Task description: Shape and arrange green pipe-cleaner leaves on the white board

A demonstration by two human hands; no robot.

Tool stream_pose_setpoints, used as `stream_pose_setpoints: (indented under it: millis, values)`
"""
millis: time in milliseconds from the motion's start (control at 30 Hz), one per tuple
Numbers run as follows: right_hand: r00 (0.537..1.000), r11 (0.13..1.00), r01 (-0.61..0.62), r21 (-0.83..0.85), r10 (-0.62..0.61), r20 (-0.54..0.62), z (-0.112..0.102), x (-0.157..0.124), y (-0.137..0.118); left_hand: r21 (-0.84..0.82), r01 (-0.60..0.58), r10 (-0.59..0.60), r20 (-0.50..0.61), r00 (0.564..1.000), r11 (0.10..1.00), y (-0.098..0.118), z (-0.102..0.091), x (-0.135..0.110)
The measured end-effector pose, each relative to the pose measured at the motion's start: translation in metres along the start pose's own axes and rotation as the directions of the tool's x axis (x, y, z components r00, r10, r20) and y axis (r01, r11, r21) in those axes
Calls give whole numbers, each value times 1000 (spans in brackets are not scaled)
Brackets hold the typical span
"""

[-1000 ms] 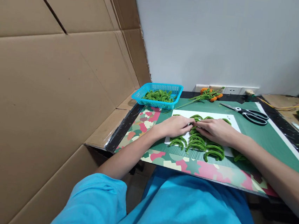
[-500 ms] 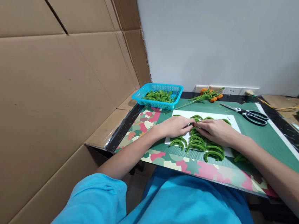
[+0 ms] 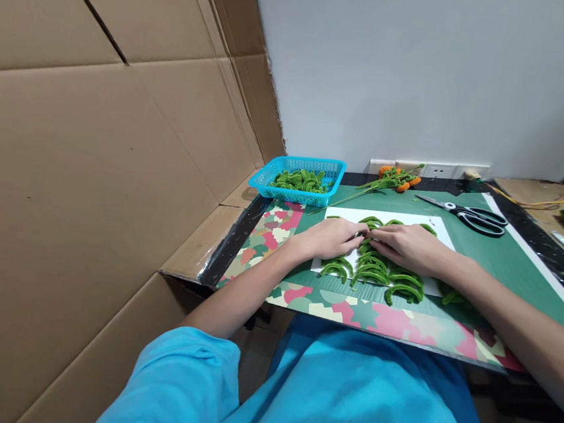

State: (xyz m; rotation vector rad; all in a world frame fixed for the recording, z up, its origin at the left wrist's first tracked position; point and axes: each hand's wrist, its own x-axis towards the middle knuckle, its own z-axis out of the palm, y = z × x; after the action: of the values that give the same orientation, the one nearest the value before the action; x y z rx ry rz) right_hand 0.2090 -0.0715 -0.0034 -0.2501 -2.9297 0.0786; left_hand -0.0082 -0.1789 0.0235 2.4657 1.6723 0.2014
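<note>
Just in front of the scissors (image 3: pixel 475 217), the left hand (image 3: pixel 332 238) and right hand (image 3: pixel 408 247) meet fingertip to fingertip, fingers curled, pinching one green curved piece (image 3: pixel 367 232) on the white sheet (image 3: pixel 442 237).

Hardly anything is shifting across the second: the left hand (image 3: pixel 332 238) and the right hand (image 3: pixel 408 247) are staying pressed together over the green curved pieces (image 3: pixel 374 267) on the white sheet (image 3: pixel 440 230). Only the view is drifting very slightly, by a barely noticeable amount.
</note>
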Motion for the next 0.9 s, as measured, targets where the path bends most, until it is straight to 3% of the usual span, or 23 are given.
stream_pose_setpoints:
  millis: [900]
  values:
    - [1000,1000,2,-20,-2,-5,1,-1,1,18,-34,34,-17,999,999,-2,2,1]
